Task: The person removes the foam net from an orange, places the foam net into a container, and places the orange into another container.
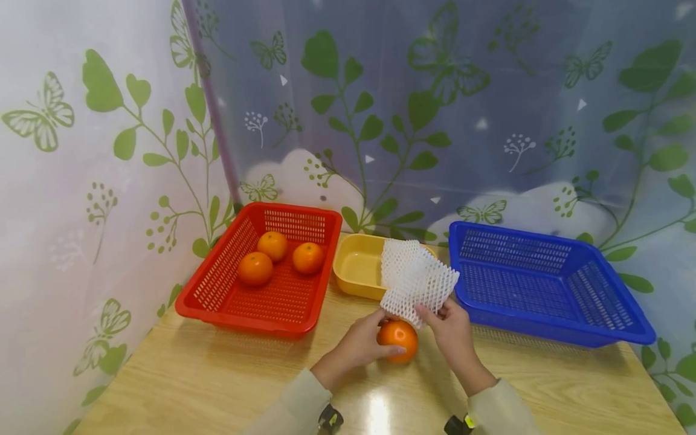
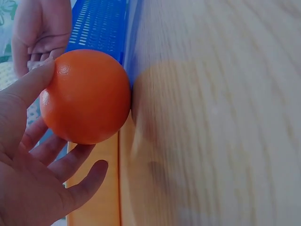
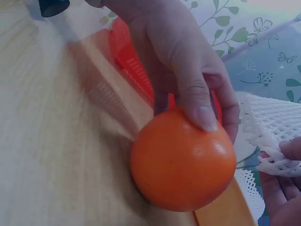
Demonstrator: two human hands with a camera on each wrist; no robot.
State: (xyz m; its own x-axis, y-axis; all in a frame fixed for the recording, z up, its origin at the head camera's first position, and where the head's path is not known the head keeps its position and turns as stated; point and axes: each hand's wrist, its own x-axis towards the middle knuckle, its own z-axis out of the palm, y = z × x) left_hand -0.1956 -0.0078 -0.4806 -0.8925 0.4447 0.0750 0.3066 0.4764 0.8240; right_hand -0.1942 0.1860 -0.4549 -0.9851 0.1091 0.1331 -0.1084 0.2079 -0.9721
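Note:
My left hand point(image 1: 359, 344) grips an orange point(image 1: 399, 342) low over the table, thumb on the near side and fingers round the far side. In the left wrist view, the thumb and fingers of that hand are on one side of the orange point(image 2: 87, 96). Just to the right, my right hand point(image 1: 452, 329) pinches a white foam net sleeve point(image 1: 429, 287) by its near edge. The right wrist view shows the sleeve's mesh point(image 3: 273, 125) held between thumb and fingers. More white netting point(image 1: 394, 257) lies over the yellow container point(image 1: 353, 284) behind the hands.
At the left stands a red basket point(image 1: 255, 323) with several oranges point(image 1: 255, 269) inside. A blue basket point(image 1: 549, 326) stands at the right. The yellow container sits between the two baskets, near a patterned curtain point(image 1: 348, 121) at the back. Wooden tabletop point(image 1: 217, 386) extends in front.

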